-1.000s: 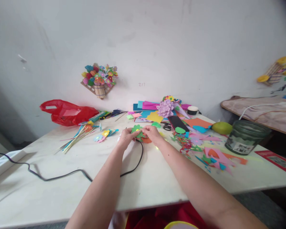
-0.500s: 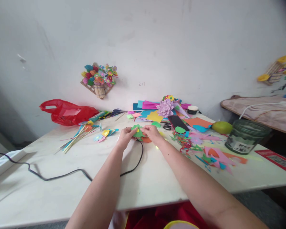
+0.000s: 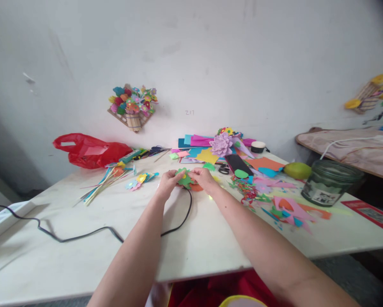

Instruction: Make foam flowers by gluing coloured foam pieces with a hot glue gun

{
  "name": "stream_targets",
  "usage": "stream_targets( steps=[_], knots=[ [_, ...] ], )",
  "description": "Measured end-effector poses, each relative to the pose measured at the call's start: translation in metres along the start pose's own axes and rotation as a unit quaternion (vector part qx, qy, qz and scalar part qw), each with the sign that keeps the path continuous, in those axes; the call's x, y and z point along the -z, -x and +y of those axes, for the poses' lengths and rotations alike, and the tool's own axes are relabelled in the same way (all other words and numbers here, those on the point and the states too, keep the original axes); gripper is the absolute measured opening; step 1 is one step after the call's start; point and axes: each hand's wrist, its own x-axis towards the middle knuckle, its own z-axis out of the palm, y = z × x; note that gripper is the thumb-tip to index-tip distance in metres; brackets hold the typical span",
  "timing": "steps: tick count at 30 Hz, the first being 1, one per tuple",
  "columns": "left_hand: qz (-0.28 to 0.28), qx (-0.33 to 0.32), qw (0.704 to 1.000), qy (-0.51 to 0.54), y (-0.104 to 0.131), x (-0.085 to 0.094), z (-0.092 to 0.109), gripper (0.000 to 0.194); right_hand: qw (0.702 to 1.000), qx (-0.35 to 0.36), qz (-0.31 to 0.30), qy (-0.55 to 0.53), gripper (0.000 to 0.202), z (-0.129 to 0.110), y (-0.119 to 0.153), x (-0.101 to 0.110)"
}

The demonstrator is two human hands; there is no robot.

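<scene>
Centrally, roundish green flower (image 3: 185,181), face nearward, fingers (image 3: 196,172) pinching both sides

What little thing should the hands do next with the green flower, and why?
I'd maybe press gently on the middle of the green flower, because the left hand and right hand already have their fingers at it from either side, so a thumb could easily push there.

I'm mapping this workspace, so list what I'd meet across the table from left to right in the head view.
White power strip → red bag → flower cutouts → left hand → green flower piece → right hand → dark phone → yellow-green fruit → glass jar → red card.
</scene>
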Motion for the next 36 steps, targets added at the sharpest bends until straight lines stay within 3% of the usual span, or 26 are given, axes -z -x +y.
stream_targets(
  steps=[15,25,36],
  knots=[
    [-0.006,-0.022,0.999,-0.036,0.001,-0.001,-0.001,0.036,1.0,-0.006,0.0,-0.009,0.017,-0.001,0.0,0.001],
    [-0.016,0.008,0.999,-0.034,-0.001,0.002,0.0,0.037,0.999,-0.011,0.03,-0.035,0.023,-0.003,0.0,0.001],
    [0.027,0.006,1.0,0.011,-0.004,0.017,0.0,0.037,0.997,-0.019,0.045,-0.053,0.023,-0.001,-0.002,0.0]
  ],
)
